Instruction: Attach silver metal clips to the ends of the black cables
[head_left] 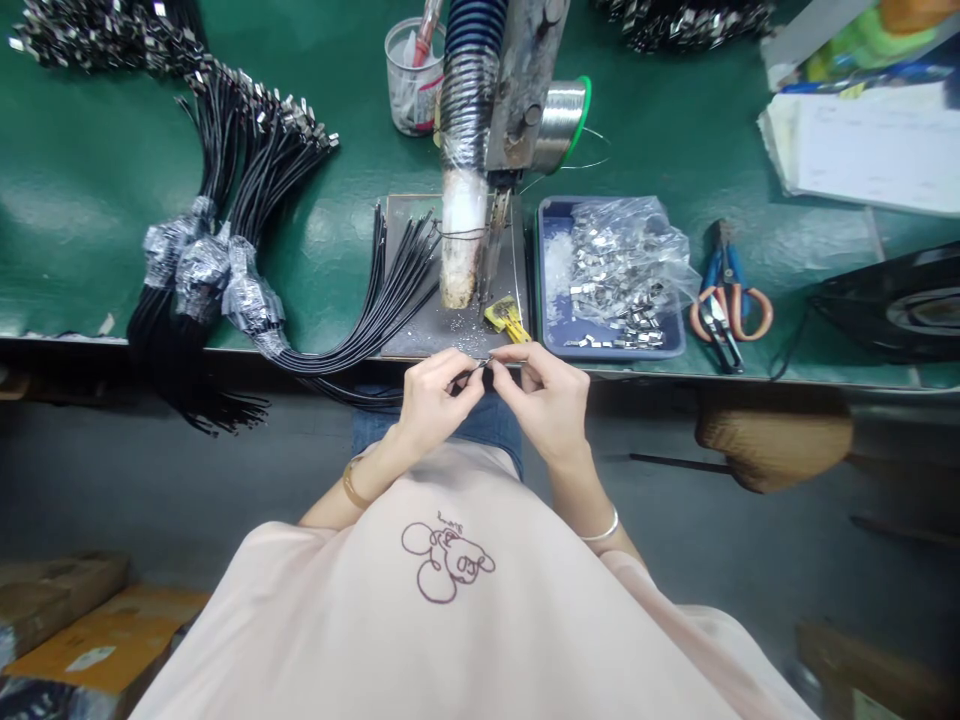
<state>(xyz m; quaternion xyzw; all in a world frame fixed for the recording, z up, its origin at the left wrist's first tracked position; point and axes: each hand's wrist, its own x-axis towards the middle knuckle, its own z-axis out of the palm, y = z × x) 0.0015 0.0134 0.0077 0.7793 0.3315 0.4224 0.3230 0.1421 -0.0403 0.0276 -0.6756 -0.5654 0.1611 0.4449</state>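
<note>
L hand (442,398) pinches thin black cable (460,379), R hand (546,398) its small silvery tip (484,364) — uneven pinch cld prob. bend it.

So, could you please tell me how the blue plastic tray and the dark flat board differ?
The blue plastic tray has raised walls; the dark flat board shows none. The tray holds small silvery metal pieces; black cables lie across the board. Both rest on the green tabletop by its front edge.
</note>
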